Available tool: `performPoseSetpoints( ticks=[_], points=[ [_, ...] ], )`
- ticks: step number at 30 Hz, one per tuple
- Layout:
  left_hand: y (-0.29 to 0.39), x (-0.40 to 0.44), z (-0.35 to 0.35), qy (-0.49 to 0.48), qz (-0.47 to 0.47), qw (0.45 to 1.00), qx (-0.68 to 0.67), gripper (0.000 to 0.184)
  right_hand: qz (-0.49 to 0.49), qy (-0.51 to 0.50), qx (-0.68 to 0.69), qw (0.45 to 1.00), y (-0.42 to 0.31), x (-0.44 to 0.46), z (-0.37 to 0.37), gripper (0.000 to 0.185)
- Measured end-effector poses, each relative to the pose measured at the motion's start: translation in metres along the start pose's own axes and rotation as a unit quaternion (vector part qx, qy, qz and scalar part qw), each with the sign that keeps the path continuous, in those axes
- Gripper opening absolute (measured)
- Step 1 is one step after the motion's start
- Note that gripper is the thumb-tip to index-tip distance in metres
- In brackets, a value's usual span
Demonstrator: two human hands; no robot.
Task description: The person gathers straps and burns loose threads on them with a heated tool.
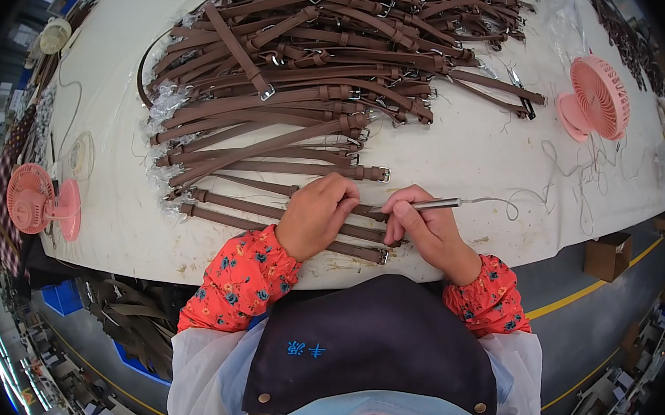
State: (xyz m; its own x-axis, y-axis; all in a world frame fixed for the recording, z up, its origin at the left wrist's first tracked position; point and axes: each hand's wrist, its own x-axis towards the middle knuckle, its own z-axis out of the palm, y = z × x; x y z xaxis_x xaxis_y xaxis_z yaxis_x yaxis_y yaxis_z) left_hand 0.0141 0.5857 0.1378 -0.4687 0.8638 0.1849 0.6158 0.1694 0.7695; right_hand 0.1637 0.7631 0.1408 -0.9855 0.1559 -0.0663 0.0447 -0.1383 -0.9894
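My left hand [316,215] is closed on a brown belt [255,185] near its buckle end, with thumb and fingers pressed together. In my right hand [433,230] is a slim silver pen-shaped tool [432,203] with a wire [511,201] running off its back end. Its tip points left at the belt, close to my left fingers; whether it touches cannot be made out. Two other brown belts [238,204] lie under and in front of my hands, one with a silver buckle [383,256] showing near my right wrist.
A large heap of brown buckled belts [306,55] spreads over the white table [120,189] beyond my hands, with clear plastic wrap along its left. Pink fans stand at the right [599,96] and left [31,197]. Black snips [526,106] lie beside the heap.
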Motion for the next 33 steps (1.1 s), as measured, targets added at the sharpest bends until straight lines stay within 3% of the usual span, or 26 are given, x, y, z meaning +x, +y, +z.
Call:
performPoseSetpoints(
  ticks=[3,6,9,11,13,15,17,19,21,22,26,33],
  points=[
    [0.0,0.0,0.001,0.023,-0.004,1.0,-0.006,0.009,-0.006,0.0,0.001,1.0,0.002,-0.001,-0.001,0.029],
    [0.004,-0.003,-0.009,0.035,-0.12,0.987,-0.102,0.007,-0.029,0.024,0.008,0.999,0.002,-0.001,0.0,0.028],
    [0.005,-0.003,-0.033,0.139,-0.092,0.977,-0.132,0.004,-0.069,0.058,0.007,0.996,0.001,-0.001,-0.001,0.027],
    [0.002,-0.001,-0.06,0.215,-0.055,0.972,-0.076,0.007,-0.091,0.076,0.007,0.993,0.003,-0.001,-0.002,0.026],
    [0.001,0.011,-0.09,0.374,-0.011,0.927,0.021,0.006,-0.107,0.087,0.008,0.99,0.006,-0.002,-0.005,0.024],
    [0.007,0.018,-0.121,0.416,0.013,0.909,-0.018,0.015,-0.109,0.09,0.012,0.99,0.006,-0.002,-0.004,0.024],
    [0.029,0.032,-0.137,0.428,0.098,0.898,-0.024,0.03,-0.108,0.094,0.014,0.99,0.004,-0.002,-0.004,0.023],
    [0.056,0.042,-0.154,0.304,0.199,0.872,-0.329,0.047,-0.1,0.099,0.014,0.99,0.0,-0.003,-0.003,0.023],
    [0.097,0.047,-0.169,0.169,0.213,0.75,-0.603,0.062,-0.104,0.103,0.016,0.989,0.001,-0.002,-0.002,0.024],
    [0.111,0.05,-0.17,0.113,0.217,0.718,-0.651,0.062,-0.105,0.106,0.016,0.989,0.001,-0.002,-0.003,0.024],
    [0.129,0.055,-0.152,0.009,0.249,0.777,-0.578,0.061,-0.101,0.103,0.02,0.989,0.001,-0.002,-0.004,0.025],
    [0.133,0.053,-0.125,0.001,0.25,0.839,-0.484,0.06,-0.095,0.104,0.017,0.99,0.0,-0.001,-0.004,0.025]
  ],
)
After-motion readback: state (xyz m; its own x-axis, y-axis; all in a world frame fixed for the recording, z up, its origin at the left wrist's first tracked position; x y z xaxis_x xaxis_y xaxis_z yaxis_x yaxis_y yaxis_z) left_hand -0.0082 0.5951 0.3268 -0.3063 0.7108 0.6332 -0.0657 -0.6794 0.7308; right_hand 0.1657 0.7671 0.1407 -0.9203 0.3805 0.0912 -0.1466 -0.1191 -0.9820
